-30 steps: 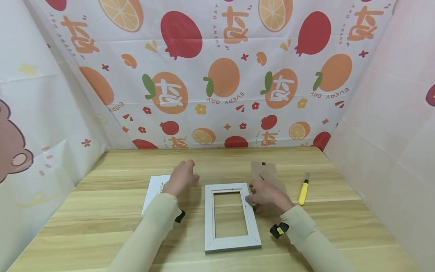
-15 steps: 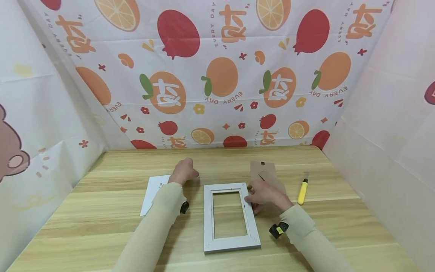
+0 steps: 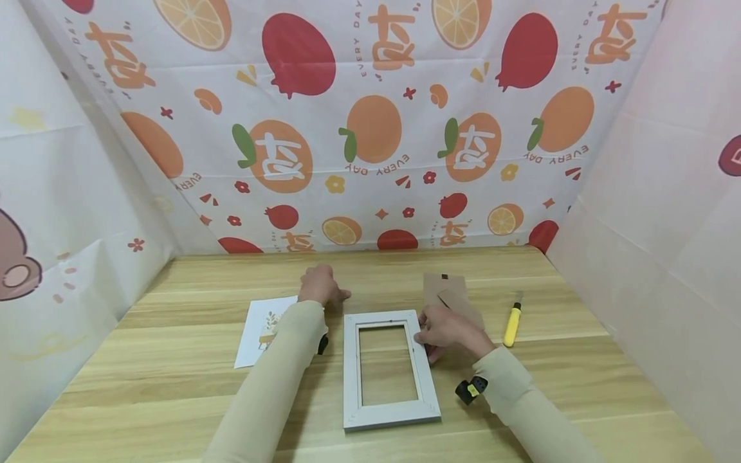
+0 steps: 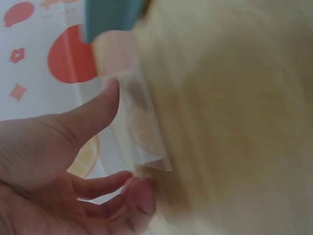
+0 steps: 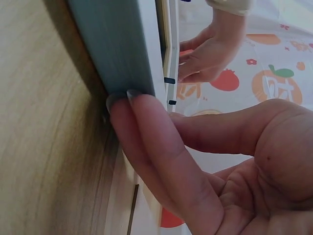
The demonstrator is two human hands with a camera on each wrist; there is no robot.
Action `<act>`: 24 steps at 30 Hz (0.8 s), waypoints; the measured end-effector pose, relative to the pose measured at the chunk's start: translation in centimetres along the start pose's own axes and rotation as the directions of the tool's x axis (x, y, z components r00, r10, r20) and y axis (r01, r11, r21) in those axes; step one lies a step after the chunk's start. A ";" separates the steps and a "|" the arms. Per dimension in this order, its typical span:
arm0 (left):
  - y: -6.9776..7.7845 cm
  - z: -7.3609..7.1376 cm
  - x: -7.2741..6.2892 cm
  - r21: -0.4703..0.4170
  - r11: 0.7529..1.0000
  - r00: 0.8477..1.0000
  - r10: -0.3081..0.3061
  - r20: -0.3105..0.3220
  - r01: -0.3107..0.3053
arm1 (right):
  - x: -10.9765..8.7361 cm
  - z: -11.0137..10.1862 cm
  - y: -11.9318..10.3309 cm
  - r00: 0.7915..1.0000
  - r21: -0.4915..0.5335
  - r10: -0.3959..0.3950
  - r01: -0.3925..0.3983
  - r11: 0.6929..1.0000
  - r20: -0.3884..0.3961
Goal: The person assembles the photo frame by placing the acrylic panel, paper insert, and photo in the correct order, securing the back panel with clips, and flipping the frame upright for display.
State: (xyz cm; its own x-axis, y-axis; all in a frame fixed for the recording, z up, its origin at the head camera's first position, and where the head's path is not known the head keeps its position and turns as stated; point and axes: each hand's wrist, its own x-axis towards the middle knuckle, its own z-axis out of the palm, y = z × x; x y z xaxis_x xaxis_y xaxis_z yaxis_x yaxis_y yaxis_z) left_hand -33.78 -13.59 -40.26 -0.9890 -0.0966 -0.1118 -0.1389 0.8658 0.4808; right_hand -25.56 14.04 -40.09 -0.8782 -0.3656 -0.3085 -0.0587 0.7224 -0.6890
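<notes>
A white picture frame (image 3: pixel 352 373) lies on the wooden table with its rebate up and its opening bare. At its right side my right hand (image 3: pixel 444 328) grips the edge; in the right wrist view the fingertips (image 5: pixel 146 105) press the outer side with the thumb over the top. Behind the frame is my left hand (image 3: pixel 320 285), palm down and thumb stretched out. In the left wrist view, a clear sheet (image 4: pixel 142 129) reflects the patterned wall, with the thumb tip at its edge and the other fingers loosely bent near its corner.
A white card (image 3: pixel 253 325) with a plant print lies left, partly covered by the left sleeve. A brown backing board (image 3: pixel 435 286) with a stand flap lies behind the right hand. Farther right is a yellow-handled tool (image 3: pixel 512 326) with a narrow metal tip. A fruit-print curtain (image 3: pixel 324 212) closes the back.
My left hand has moved right and slightly back, away from the card, showing more of its print. The right hand stays on the frame. The whole view has shifted slightly.
</notes>
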 end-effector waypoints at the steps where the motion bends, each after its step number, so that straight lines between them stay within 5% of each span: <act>1: -0.1 0.0 0.0 -0.002 1.000 1.000 -0.002 -0.009 0.002 | 0.0 0.0 0.0 1.000 -0.004 0.002 -0.002 1.000 0.001; 10: -0.9 -0.6 0.3 -0.011 1.000 0.999 0.022 -0.033 -0.023 | 0.1 0.1 -0.5 1.000 -0.015 0.008 -0.009 1.000 -0.013; 18: -0.3 -0.5 0.1 0.061 0.997 0.998 -0.056 0.010 0.055 | -0.1 0.1 -0.5 0.999 -0.044 0.031 -0.032 0.999 -0.009; 24: -0.4 -0.3 0.0 0.092 0.996 1.000 -0.019 -0.007 0.020 | 0.0 0.1 -0.4 0.999 -0.044 0.038 -0.038 0.998 -0.004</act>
State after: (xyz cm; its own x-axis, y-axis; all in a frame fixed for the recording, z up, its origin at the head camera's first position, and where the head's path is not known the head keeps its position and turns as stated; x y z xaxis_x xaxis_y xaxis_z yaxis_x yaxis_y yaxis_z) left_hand -33.76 -14.06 -40.20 -0.9865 -0.1164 -0.1153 -0.1531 0.9052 0.3964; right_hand -25.52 13.66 -39.85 -0.8819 -0.3353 -0.3315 -0.0459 0.7608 -0.6474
